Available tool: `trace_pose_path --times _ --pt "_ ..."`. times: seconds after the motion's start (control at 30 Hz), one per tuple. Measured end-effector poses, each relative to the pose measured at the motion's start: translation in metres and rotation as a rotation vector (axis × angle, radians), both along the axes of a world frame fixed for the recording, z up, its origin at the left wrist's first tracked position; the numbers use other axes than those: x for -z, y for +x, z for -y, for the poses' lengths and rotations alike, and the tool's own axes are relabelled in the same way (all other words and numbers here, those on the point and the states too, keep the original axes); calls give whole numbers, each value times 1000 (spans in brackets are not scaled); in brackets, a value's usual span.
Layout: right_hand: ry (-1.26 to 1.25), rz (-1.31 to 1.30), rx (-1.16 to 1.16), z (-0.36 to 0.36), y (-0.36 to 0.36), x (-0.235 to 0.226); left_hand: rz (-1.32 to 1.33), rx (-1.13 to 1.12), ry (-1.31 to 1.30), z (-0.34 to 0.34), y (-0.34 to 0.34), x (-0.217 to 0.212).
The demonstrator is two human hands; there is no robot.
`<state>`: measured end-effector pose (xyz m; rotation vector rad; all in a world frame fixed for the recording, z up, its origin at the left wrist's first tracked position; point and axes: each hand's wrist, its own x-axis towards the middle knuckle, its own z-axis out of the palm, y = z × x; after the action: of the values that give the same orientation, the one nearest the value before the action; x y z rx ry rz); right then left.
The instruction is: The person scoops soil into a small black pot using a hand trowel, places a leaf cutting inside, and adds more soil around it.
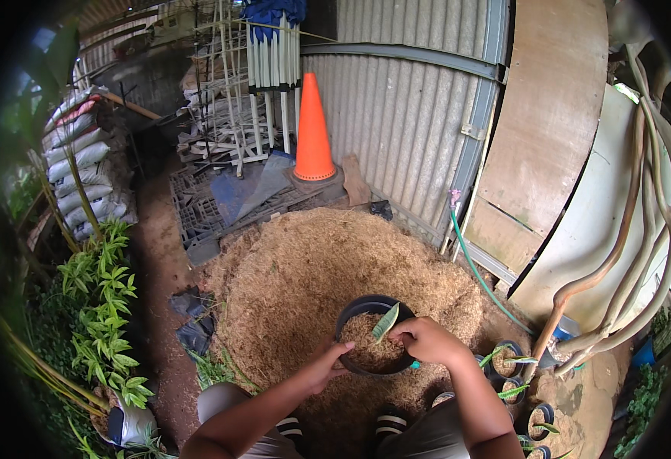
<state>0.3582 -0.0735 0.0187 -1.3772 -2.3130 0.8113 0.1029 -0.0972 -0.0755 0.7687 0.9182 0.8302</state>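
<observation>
A round black plastic pot [357, 308] partly filled with brown coconut fibre sits in front of me on a big heap of the same fibre [305, 268]. My left hand [328, 366] grips the pot's near left rim. My right hand [429, 339] is over the pot's right side, fingers closed on a small plant with a long green leaf [385, 321] that stands in the fibre. My knees in grey shorts show at the bottom.
Several small black pots with green cuttings [507, 359] stand at my right. An orange traffic cone [314, 134] sits on dark pallets behind the heap. Corrugated metal wall, green hose [469, 256], wooden boards and thick roots at right; leafy plants [106, 306] and stacked sacks at left.
</observation>
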Motion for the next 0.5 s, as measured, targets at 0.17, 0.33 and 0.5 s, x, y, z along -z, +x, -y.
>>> trace_pose_path --times 0.17,0.33,0.5 --pt "-16 27 -122 9 -6 -18 14 -31 27 4 0 -1" --pt "89 88 -100 17 -20 5 25 -86 47 8 9 -6" --pt "161 177 -51 16 -42 26 39 -145 54 12 9 -7"
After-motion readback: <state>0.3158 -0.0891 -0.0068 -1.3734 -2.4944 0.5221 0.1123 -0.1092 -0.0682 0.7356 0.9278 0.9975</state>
